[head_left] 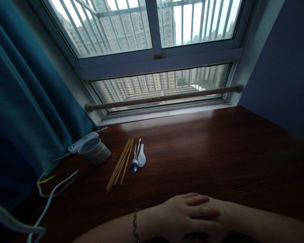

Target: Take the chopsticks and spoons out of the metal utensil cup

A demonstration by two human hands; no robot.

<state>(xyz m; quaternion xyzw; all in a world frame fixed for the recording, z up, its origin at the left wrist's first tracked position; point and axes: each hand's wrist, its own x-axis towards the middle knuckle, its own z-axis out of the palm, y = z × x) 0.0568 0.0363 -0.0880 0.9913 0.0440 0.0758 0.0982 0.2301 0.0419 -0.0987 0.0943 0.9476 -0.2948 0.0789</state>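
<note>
My left hand [184, 216], with a chain bracelet [135, 225] at its wrist, rests across the back of my right hand [221, 206] at the table's near edge. The left fingers are stretched out and slightly apart. Most of the right hand is covered, so its fingers do not show. Beyond my left hand lie several wooden chopsticks [121, 165], loosely fanned. Beside them are metal spoons [134, 166], overlapping each other, and a white short-handled spoon [142, 158]. To the left of the chopsticks is a translucent plastic cup [97, 153]. Neither hand touches these things.
The dark wooden table [205, 152] reaches to the windowsill, below a barred window [162, 81]. A white device resembling a power strip [84, 142] lies behind the cup. White cable [50, 197] loops at the left, near a blue curtain [32, 84]. A wall bounds the right.
</note>
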